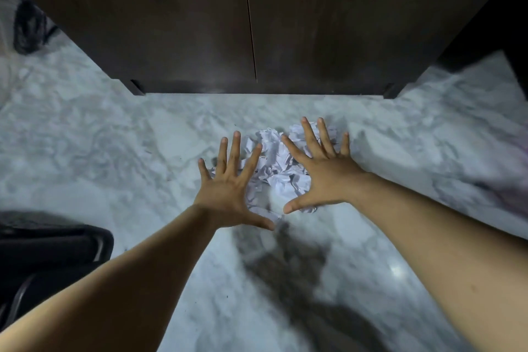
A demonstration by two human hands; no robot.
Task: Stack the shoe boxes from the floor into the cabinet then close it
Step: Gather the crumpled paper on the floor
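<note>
The left hand and the right hand are both extended forward, palms down, with all fingers straight and spread wide. Each grip is released; neither hand holds anything. The thumbs point inward toward each other without touching.

Both hands are positioned above a pile of crumpled white paper that lies on the floor. The paper is creased into irregular, angular folds. Contact between the hands and the paper cannot be determined.

The floor is a glossy, grey-white marbled surface with cloudy veining. A dark shadow falls across its near centre.

The cabinet stands at the far side, directly beyond the paper. It is dark brown wood-grain panel with a matte, slightly scuffed finish. Its two flat doors are shut and meet at a thin vertical seam. Short block feet support the base at the left and right corners.

No shoe boxes are in view.

A black object with pale stripes lies at the near left. A dark, blurred item sits at the far left beside the cabinet.
</note>
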